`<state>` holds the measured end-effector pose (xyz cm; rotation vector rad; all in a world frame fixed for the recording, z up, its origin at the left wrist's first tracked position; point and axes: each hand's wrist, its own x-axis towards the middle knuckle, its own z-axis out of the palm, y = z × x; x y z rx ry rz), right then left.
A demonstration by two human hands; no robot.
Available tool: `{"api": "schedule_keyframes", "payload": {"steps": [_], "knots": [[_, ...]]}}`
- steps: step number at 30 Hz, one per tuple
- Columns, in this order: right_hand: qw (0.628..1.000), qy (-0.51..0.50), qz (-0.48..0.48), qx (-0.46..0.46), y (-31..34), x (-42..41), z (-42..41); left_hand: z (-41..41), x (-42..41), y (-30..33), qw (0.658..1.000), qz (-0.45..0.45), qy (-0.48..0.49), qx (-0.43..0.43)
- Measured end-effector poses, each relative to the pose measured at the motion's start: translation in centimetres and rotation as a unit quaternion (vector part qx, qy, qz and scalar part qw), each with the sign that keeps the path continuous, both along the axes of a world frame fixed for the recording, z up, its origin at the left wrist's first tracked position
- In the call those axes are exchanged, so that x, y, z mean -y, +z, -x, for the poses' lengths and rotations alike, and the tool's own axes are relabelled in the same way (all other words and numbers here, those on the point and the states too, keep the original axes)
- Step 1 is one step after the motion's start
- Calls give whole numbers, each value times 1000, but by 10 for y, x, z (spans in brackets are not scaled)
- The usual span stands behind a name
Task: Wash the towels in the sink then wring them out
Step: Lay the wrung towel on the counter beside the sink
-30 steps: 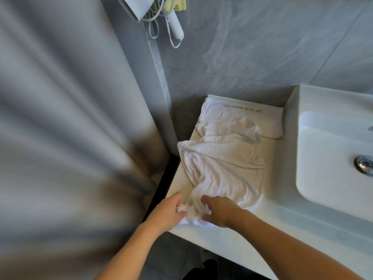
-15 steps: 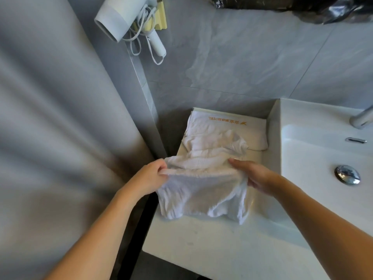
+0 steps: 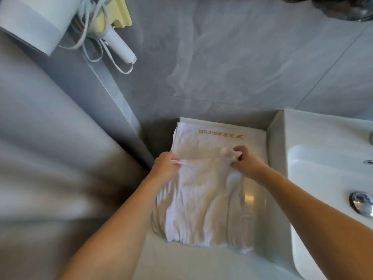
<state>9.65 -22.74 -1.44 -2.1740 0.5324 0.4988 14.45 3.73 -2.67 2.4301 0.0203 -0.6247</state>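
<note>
A crumpled white towel (image 3: 199, 207) hangs above the counter, stretched between both hands by its top edge. My left hand (image 3: 166, 165) pinches the left corner, and my right hand (image 3: 245, 162) pinches the right corner. Behind it a folded white towel with orange hotel lettering (image 3: 220, 136) lies flat against the back wall. The white sink (image 3: 314, 178) sits to the right, with its chrome drain (image 3: 361, 202) showing near the frame edge.
The white counter (image 3: 193, 263) runs along the front, beside the sink's raised side wall. A white hair dryer (image 3: 40, 19) with a looped cord hangs on the grey tiled wall at upper left. A grey curtain (image 3: 50, 158) fills the left side.
Both hands took the towel by its edge, raised it off the counter and carried it back toward the folded towel. It now hangs spread out, and the view has shifted.
</note>
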Motion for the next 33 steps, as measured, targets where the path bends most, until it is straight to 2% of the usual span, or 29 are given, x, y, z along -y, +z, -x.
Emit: {"api": "schedule_keyframes", "payload": {"steps": [3, 6, 10, 12, 15, 18, 20, 21, 24, 26, 29, 31, 33], "knots": [[986, 105, 111, -62, -8, 7, -18, -6, 6, -19, 992, -112, -49, -23], [974, 141, 171, -53, -12, 12, -29, -8, 7, -30, 987, -154, -54, 6], [973, 152, 164, -49, -12, 10, -28, -3, 13, -24, 975, -195, -97, 36], [976, 145, 159, -40, -11, 8, -24, 6, 16, -15, 975, -174, -114, 71], [979, 140, 147, -21, -6, 7, -13, 22, 11, 8, 985, -66, -104, 117], [970, 190, 151, 28, 13, 4, 5, 44, -8, 42, 986, 51, -72, 140], [960, 230, 141, 66, 33, 3, 19, 59, -27, 71, 980, 78, -54, 176], [955, 254, 134, 78, 44, 2, 26, 65, -37, 85, 978, 64, -51, 193], [931, 325, 113, 124, 74, -3, 44, 84, -64, 124, 959, -59, -68, 270], [923, 338, 78, 166, 97, -13, 54, 98, -78, 142, 933, -152, -75, 318], [926, 329, 23, 183, 124, -27, 69, 116, -95, 155, 898, -265, -86, 340], [934, 313, 4, 173, 135, -31, 80, 127, -103, 162, 882, -304, -80, 352], [936, 309, 10, 167, 142, -33, 89, 138, -108, 171, 883, -295, -68, 359]]}}
